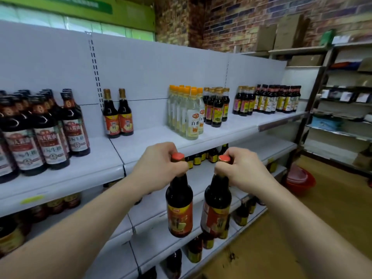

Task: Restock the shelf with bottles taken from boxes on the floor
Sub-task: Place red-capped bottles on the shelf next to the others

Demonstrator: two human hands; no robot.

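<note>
My left hand (159, 165) grips the neck of a dark sauce bottle (179, 206) with a red cap and an orange-red label. A second, matching bottle (216, 210) hangs by its neck from my right hand (239, 170). Both bottles hang side by side in the air, in front of and below the edge of the white top shelf (141, 141). On that shelf, two bottles with the same label (117, 115) stand against the back panel, with bare shelf to their right. No box is in view.
Dark bottles with white-red labels (40, 127) crowd the shelf's left. Clear vinegar bottles (187, 111) and more dark bottles (267, 99) stand to the right. Lower shelves hold small bottles. Red basins (300, 180) sit on the wooden floor, by a metal rack (342, 109).
</note>
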